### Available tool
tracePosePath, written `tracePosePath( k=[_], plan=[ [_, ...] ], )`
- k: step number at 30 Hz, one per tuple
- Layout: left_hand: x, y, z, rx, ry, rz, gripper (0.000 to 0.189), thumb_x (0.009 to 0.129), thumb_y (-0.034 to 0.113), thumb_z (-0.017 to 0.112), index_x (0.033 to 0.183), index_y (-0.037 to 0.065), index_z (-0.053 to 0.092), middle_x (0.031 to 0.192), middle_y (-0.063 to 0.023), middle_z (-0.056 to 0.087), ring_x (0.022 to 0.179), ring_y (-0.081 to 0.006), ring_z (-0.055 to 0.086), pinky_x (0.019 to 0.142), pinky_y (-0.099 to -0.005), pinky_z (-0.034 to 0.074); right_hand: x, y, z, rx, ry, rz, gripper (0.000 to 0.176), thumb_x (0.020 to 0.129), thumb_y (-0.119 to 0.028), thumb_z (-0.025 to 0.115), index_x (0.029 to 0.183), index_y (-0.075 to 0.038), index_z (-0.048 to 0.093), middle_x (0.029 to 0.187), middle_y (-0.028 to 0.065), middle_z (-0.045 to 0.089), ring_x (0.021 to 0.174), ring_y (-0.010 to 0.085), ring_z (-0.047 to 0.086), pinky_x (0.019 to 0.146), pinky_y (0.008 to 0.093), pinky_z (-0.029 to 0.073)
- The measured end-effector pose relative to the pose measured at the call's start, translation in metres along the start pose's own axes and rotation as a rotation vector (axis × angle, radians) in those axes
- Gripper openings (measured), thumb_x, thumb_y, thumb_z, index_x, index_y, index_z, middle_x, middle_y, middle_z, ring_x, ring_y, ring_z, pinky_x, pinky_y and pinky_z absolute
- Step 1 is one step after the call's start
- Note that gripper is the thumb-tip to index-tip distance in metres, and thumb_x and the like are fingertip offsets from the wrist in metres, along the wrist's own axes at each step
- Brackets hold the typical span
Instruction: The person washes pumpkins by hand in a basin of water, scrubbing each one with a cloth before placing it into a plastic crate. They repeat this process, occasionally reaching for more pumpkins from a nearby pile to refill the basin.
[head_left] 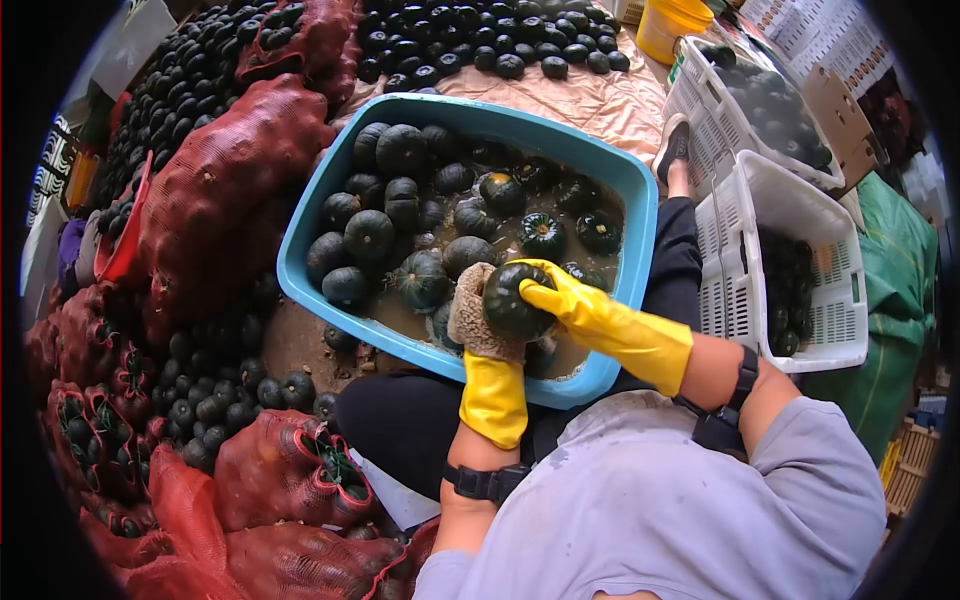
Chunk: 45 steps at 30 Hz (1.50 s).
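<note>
A small dark green pumpkin [515,300] is held between my two hands above the near side of a blue tub [470,103]. My left hand [486,325], in a yellow rubber glove, has a brown fuzzy scrubbing mitt [470,298] over it and cups the pumpkin's left and lower side. My right hand [570,300], also in a yellow glove, grips the pumpkin from the right, thumb on top. Muddy water [510,240] fills part of the tub, with several more dark green pumpkins [370,236] in it. My left fingers are hidden by the mitt.
Red mesh sacks [230,170] of pumpkins and loose piles [215,395] lie to the left. More pumpkins [490,35] cover a sheet behind the tub. White crates [830,240] with pumpkins stand at right, beside my stretched leg. A yellow bucket [672,28] is at the back.
</note>
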<state>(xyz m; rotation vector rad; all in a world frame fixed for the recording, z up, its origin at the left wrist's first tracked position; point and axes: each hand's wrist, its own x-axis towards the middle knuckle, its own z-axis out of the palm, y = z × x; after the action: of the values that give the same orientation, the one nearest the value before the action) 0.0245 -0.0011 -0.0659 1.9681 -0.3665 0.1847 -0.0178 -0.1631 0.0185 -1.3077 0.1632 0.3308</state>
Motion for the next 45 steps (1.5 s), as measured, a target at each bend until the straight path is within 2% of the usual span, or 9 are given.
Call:
tracePosePath(
  k=[2,5,12,15,21,28,35,39,45],
  plan=[
    [0.006,0.026,-0.004,0.118,0.070,0.043,0.040,0.076,0.029,0.087,0.107,0.011,0.070,0.101,-0.0123,0.071,0.098,-0.0373,0.069,0.089,-0.0453,0.055,0.012,0.043,0.016,0.291,0.251,-0.055,0.062,0.100,-0.038,0.078,0.147,-0.009,0.051,0.137,0.0069,0.061,0.128,0.0208,0.059,0.110,0.0365,0.050],
    [0.002,0.046,-0.010,0.129,0.086,0.090,0.046,0.074,0.027,0.087,0.114,0.009,0.071,0.105,-0.0179,0.073,0.103,-0.0423,0.070,0.095,-0.0471,0.055,0.012,0.034,-0.011,-0.939,0.240,-0.542,0.065,0.090,-0.022,0.084,0.145,-0.005,0.054,0.138,0.0203,0.061,0.129,0.0364,0.061,0.114,0.0430,0.047],
    [0.006,0.006,-0.003,-0.597,0.031,-0.306,0.044,0.072,0.023,0.091,0.104,0.008,0.063,0.103,-0.0107,0.068,0.097,-0.0261,0.070,0.088,-0.0350,0.055,0.005,0.015,-0.007,-0.264,-0.048,-0.283,0.066,0.095,-0.027,0.081,0.151,-0.009,0.050,0.134,0.0113,0.062,0.127,0.0217,0.058,0.112,0.0391,0.047],
    [0.010,0.048,-0.011,0.207,-0.030,0.100,0.051,0.068,0.021,0.092,0.110,0.009,0.067,0.112,-0.0159,0.068,0.108,-0.0364,0.067,0.095,-0.0437,0.054,0.034,0.057,-0.017,-0.073,0.114,-0.321,0.058,0.101,-0.028,0.074,0.149,-0.007,0.051,0.137,0.0099,0.063,0.127,0.0190,0.058,0.113,0.0386,0.046],
    [0.006,0.043,0.018,0.272,-0.034,-0.300,0.051,0.094,0.017,0.066,0.143,0.008,0.053,0.122,-0.0214,0.067,0.118,-0.0424,0.063,0.102,-0.0498,0.053,0.032,0.056,-0.010,-0.463,0.350,-0.450,0.062,0.094,-0.024,0.081,0.146,-0.008,0.051,0.132,0.0192,0.063,0.121,0.0322,0.062,0.107,0.0435,0.049],
    [0.016,0.032,-0.030,0.158,-0.115,0.282,0.031,0.085,0.018,0.070,0.113,0.007,0.067,0.112,-0.0198,0.070,0.111,-0.0413,0.066,0.098,-0.0477,0.052,-0.011,0.033,-0.003,-0.977,0.150,-0.645,0.069,0.089,-0.021,0.083,0.148,-0.006,0.051,0.133,0.0212,0.062,0.125,0.0372,0.061,0.110,0.0452,0.048],
    [0.014,0.042,-0.005,0.244,-0.091,0.037,0.051,0.084,0.029,0.082,0.127,0.004,0.068,0.116,-0.0204,0.071,0.108,-0.0414,0.067,0.096,-0.0487,0.054,0.027,0.057,-0.012,0.025,0.202,-0.262,0.060,0.102,-0.032,0.072,0.151,-0.006,0.048,0.137,0.0149,0.062,0.128,0.0258,0.060,0.111,0.0401,0.047],
    [0.005,0.058,0.014,0.155,0.065,-0.237,0.067,0.079,0.021,0.087,0.138,0.004,0.060,0.121,-0.0235,0.068,0.114,-0.0448,0.063,0.103,-0.0502,0.049,0.031,0.066,-0.004,-0.891,0.570,-0.633,0.065,0.106,-0.033,0.065,0.158,-0.003,0.042,0.141,0.0261,0.059,0.129,0.0413,0.059,0.115,0.0478,0.042],
    [0.002,0.030,-0.006,0.107,0.007,0.223,0.058,0.079,0.018,0.085,0.129,0.004,0.058,0.123,-0.0207,0.069,0.117,-0.0400,0.064,0.105,-0.0458,0.050,0.019,0.078,-0.002,-0.218,0.236,-0.417,0.063,0.106,-0.040,0.068,0.154,-0.004,0.049,0.144,0.0180,0.062,0.133,0.0252,0.059,0.115,0.0366,0.045]
  ],
)
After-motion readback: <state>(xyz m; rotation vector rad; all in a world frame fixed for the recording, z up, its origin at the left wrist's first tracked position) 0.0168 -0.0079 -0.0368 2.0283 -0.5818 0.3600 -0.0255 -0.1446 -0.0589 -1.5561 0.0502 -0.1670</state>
